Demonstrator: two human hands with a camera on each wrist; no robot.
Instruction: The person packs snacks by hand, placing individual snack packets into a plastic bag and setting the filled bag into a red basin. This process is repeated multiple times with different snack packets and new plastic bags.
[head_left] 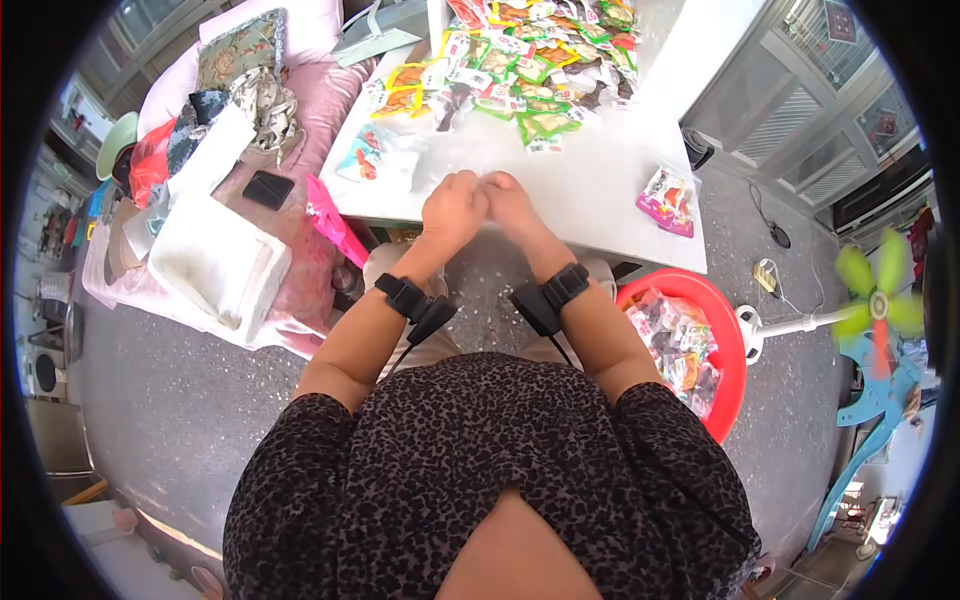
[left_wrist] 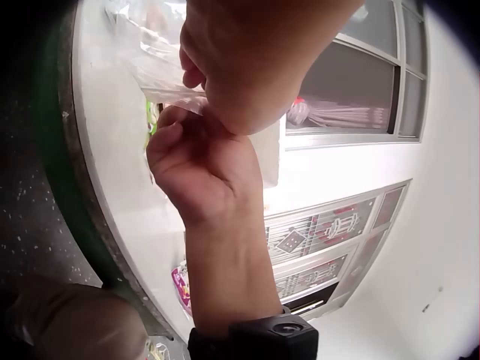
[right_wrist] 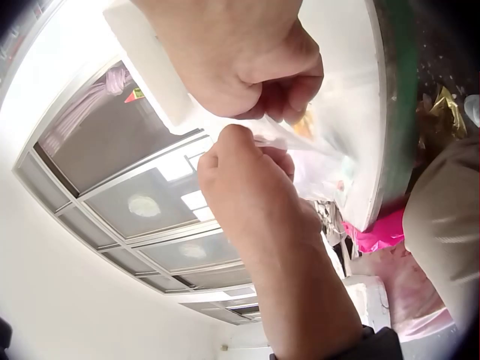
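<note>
Both hands meet at the table's front edge in the head view, fingers curled and knuckles close together. The left hand (head_left: pixel 456 212) (left_wrist: pixel 251 75) (right_wrist: pixel 259 176) and the right hand (head_left: pixel 515 208) (left_wrist: pixel 206 169) (right_wrist: pixel 240 67) pinch thin clear plastic (left_wrist: pixel 154 64) between them. In the right wrist view this plastic (right_wrist: pixel 319 161) stretches away beneath the fingers. A clear bag with red and blue print (head_left: pixel 368 158) lies on the table left of the left hand. The fingertips are largely hidden, and how the plastic's edge lies between them cannot be told.
Many colourful snack packets (head_left: pixel 540 60) cover the white table's (head_left: pixel 600 170) far side. A pink packet (head_left: pixel 668 200) lies at its right. Below stands a red basin (head_left: pixel 735 350) of packets, near a green fan (head_left: pixel 880 305). At left, a white foam box (head_left: pixel 220 265) and phone (head_left: pixel 268 189) rest on pink cloth.
</note>
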